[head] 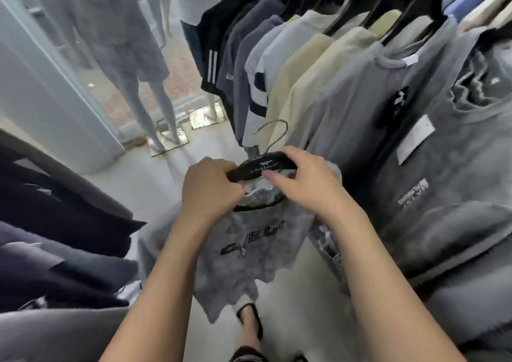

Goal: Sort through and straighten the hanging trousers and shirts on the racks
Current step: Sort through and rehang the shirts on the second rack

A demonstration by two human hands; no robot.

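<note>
**Between the racks: a shirt that could slip its hanger**

Between the two racks, off the rail, the grey shirt (249,250) hangs from a black hanger (263,165) held in front of the person. The left hand (210,187) curls round one end and the collar, and the right hand (307,184) grips the other end. If the shoulders are seated unevenly the shirt may slide to the floor. The free hook (273,131) could also snag the hanging shirts (346,90) alongside.
</note>
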